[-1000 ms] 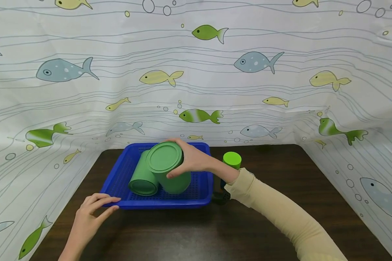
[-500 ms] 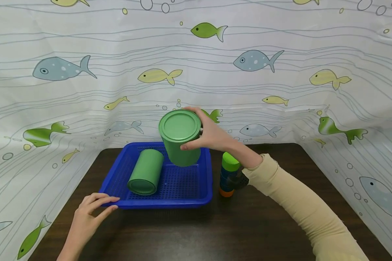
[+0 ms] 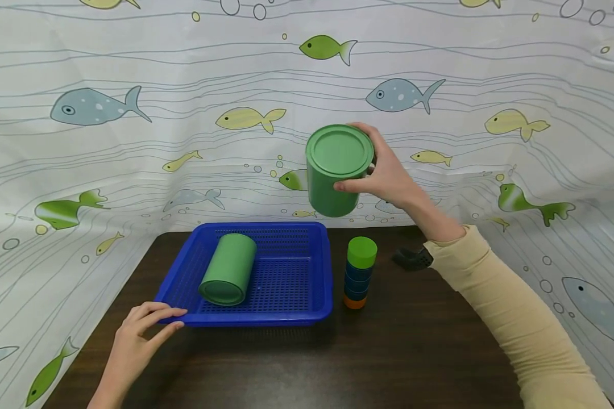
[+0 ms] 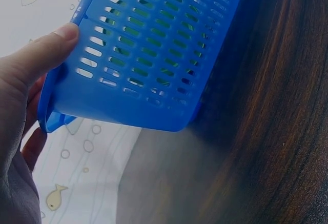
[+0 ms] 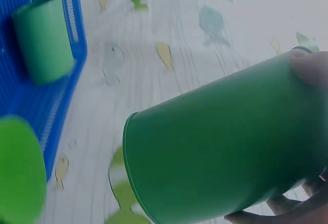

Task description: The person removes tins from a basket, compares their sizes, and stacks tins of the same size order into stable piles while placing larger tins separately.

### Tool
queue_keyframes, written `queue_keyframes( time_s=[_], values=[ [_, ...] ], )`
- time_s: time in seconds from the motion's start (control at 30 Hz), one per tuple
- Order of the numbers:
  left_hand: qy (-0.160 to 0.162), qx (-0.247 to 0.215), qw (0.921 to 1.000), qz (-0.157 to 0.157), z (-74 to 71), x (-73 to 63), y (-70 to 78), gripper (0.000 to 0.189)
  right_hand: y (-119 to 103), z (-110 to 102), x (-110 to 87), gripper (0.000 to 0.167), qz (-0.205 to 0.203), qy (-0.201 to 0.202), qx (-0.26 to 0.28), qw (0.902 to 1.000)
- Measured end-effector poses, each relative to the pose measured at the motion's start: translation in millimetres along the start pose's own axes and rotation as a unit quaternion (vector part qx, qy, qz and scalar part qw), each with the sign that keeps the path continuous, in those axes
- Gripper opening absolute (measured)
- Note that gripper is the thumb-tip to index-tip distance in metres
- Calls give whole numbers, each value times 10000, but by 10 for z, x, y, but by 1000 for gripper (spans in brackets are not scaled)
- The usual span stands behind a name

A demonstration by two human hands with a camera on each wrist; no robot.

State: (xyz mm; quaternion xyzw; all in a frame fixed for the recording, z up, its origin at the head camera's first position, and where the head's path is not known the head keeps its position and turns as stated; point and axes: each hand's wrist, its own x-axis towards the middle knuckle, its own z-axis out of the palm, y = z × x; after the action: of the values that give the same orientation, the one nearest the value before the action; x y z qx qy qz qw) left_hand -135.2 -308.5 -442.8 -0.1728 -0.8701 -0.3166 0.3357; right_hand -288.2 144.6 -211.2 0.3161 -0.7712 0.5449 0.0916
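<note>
My right hand grips a green can near its top, thumb on the near side, held in the air behind and above the table. In the right wrist view the same can fills much of the picture, its lower end pointing left. With my left hand I pinch the near left corner of a blue plastic basket; the left wrist view shows the thumb on the outside of its rim. A second green can lies on its side in the left half of the basket.
A striped cylinder, light green on top, dark blue in the middle and orange below, stands right of the basket on the dark wooden table. Behind it lies a black object. A fish-patterned sheet encloses the back and sides.
The green can in my right hand has risen out of the basket and moved up and to the right. My left hand stays on the basket corner.
</note>
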Motion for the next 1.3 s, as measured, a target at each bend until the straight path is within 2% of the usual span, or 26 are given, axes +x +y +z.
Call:
queue_keyframes(
  time_s=[0.3,0.47,0.63,0.97,1.3],
  values=[
    [-6,-77,9999,113,4,13,-12,46,199,-513,-281,94,174,783,-448,9958],
    [3,-73,9999,132,4,21,-13,47,378,-692,-505,93,411,1055,-919,9893],
    [40,-66,9998,193,5,30,-13,47,559,-817,-709,95,607,1154,-1061,9858],
    [-55,-12,9999,157,-5,0,-6,47,880,-828,-1154,98,850,1425,-1298,9776],
    [-113,10,9999,106,-7,4,1,47,1141,-716,-1471,98,1001,1146,-1423,9781]
  ],
)
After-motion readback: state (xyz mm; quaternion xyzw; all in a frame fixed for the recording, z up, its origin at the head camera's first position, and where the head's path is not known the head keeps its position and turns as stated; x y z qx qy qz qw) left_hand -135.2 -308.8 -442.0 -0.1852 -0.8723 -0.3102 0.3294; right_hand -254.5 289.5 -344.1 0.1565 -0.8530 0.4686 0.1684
